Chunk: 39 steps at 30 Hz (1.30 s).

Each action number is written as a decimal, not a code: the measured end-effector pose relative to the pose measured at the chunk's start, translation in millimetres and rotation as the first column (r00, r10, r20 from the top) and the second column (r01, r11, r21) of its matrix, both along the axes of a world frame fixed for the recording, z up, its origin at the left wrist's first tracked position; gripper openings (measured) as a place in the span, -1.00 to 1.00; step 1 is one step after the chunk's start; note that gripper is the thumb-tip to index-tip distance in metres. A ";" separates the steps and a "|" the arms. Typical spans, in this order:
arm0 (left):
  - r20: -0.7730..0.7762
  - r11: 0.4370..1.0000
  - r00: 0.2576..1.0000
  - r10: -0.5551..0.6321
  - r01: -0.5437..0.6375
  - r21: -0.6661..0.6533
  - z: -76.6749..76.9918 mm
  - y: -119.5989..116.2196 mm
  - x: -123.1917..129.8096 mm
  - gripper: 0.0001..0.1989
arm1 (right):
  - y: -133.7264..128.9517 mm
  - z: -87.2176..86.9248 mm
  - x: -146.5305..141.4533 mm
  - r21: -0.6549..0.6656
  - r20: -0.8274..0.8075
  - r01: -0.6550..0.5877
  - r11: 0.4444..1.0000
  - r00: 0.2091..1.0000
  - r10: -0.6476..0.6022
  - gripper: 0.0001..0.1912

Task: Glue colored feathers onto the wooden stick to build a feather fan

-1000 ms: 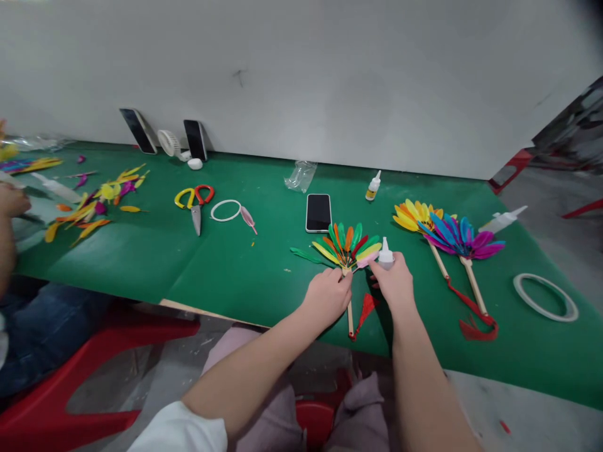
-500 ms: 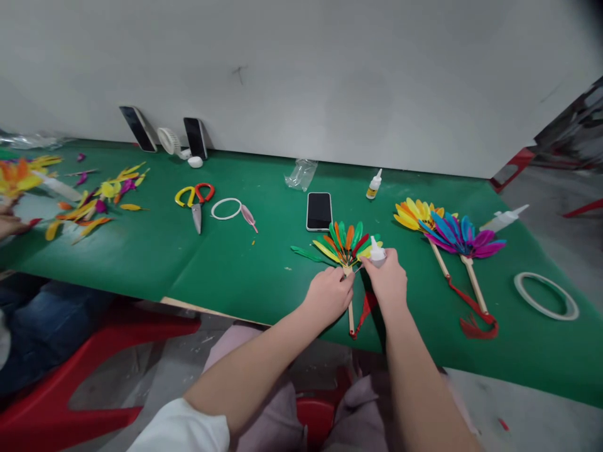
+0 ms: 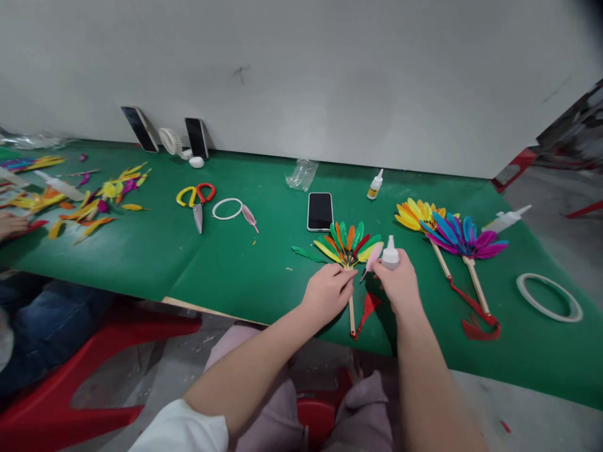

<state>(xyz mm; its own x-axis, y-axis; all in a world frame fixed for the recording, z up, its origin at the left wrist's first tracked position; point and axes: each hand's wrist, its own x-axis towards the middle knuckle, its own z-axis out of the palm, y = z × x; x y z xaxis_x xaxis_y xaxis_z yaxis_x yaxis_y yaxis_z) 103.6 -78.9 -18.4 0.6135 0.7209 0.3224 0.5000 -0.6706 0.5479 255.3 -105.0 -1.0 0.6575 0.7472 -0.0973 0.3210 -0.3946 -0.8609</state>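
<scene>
In front of me on the green table lies a feather fan (image 3: 349, 243) with green, orange, red and yellow feathers, a pale wooden handle and a red tassel (image 3: 371, 304). My left hand (image 3: 330, 290) is closed around the top of its handle, fingertips at the feather bases. Right of the fan, my right hand (image 3: 399, 282) grips a white glue bottle (image 3: 391, 253), nozzle up. Between its thumb and finger is also a slim pink leaf-shaped piece (image 3: 374, 256) with a thin dark tip, pointing down toward the fan. A loose green feather (image 3: 308, 253) lies at the fan's left.
Two finished fans (image 3: 464, 237) lie at right, near a tape roll (image 3: 549, 297) and another bottle (image 3: 506, 218). A phone (image 3: 320, 211), small glue bottle (image 3: 375, 185), scissors (image 3: 197, 204) and white ring (image 3: 227, 208) sit beyond. At far left a co-worker's hand (image 3: 13, 225) is among loose feathers.
My right hand has moved a little right, away from the fan, with the glue bottle; the pink piece now shows in its fingers. My left hand stays on the fan.
</scene>
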 end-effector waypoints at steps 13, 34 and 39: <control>0.512 0.501 0.829 0.222 0.354 -0.790 12.7 11.1 -2.7 -0.78 | -10.2 23.8 -23.2 0.266 -0.405 -0.247 0.932 0.849 0.341 -0.66; 0.580 0.497 0.417 0.700 0.299 -0.815 12.3 32.4 -15.3 -0.77 | -11.0 25.1 -11.1 0.530 -0.544 0.178 0.829 0.821 0.171 -0.71; 0.585 0.522 0.438 0.683 0.267 -0.810 12.3 30.6 -13.8 -0.79 | -10.8 24.5 -24.1 0.616 -0.469 0.210 0.759 0.872 0.139 -0.70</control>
